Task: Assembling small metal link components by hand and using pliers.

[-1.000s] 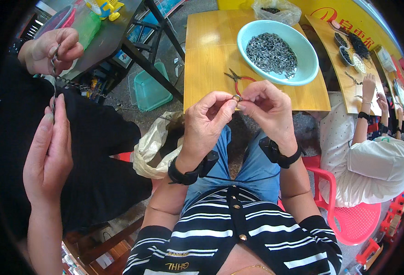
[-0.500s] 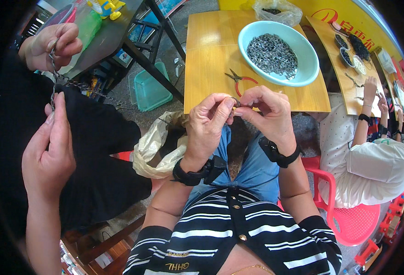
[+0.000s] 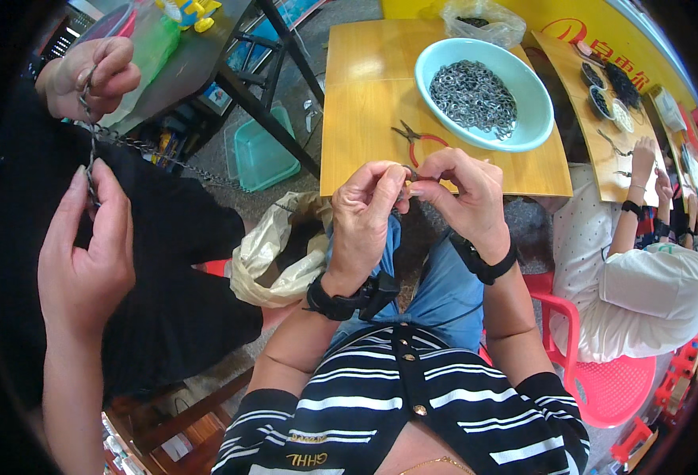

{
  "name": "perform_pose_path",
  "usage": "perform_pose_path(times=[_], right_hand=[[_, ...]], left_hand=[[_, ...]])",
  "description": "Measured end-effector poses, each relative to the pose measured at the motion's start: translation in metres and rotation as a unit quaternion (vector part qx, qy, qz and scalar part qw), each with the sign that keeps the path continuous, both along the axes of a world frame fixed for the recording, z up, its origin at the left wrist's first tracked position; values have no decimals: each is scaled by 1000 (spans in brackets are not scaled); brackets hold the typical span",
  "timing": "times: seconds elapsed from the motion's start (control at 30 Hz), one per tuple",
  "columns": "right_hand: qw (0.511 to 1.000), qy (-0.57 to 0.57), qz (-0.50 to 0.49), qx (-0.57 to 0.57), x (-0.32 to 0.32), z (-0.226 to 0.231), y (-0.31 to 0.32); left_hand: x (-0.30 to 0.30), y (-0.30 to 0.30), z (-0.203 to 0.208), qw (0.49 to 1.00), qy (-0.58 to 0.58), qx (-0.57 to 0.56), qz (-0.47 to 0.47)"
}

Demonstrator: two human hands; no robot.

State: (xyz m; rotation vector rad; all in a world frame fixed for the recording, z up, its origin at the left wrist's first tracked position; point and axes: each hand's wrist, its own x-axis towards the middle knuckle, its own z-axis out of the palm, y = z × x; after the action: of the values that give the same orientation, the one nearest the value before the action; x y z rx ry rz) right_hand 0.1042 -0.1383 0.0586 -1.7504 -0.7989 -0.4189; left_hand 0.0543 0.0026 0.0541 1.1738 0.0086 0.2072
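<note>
The person's left hand (image 3: 368, 214) and right hand (image 3: 464, 198) are meeting fingertip to fingertip over the lap, both pinching a tiny grey metal piece (image 3: 409, 176), probably a ring or chain link, too small to make out clearly. It is sitting right between the thumbs and forefingers, just in front of the near edge of the small square wooden table (image 3: 365, 119).

To my eye the piece is risking a slip: the grip is only at the fingertips, and if either pinch is loosening, the bit is likely dropping into the blue denim lap or the crumpled translucent plastic bag (image 3: 273, 253) beside the left knee, where it would be hard to find.

The red-handled pliers (image 3: 414, 136) are lying on the table just beyond the hands, and the round light-blue plastic bowl of grey metal rings (image 3: 483, 95) is standing behind them; a careless reach is liable to knock either.

To the left, another person's hands (image 3: 87, 245) are holding a length of metal chain (image 3: 91, 142) stretched vertically, near enough to be crowding that side. A pink plastic chair (image 3: 602, 380) and a seated person in white are hemming in the right.
</note>
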Motion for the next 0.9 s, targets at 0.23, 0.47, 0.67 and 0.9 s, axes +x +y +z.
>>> perform_pose_path(times=[0.23, 0.47, 0.67, 0.9], right_hand=[[999, 38, 27, 13, 1, -1, -1], [982, 143, 85, 86, -3, -6, 1], [926, 303, 128, 184, -3, -11, 3], [898, 357, 151, 208, -2, -8, -2]], left_hand=[[1, 6, 0, 996, -10, 91, -10], [3, 13, 5, 989, 4, 149, -17], [4, 15, -8, 996, 43, 9, -73], [2, 18, -6, 992, 74, -64, -76]])
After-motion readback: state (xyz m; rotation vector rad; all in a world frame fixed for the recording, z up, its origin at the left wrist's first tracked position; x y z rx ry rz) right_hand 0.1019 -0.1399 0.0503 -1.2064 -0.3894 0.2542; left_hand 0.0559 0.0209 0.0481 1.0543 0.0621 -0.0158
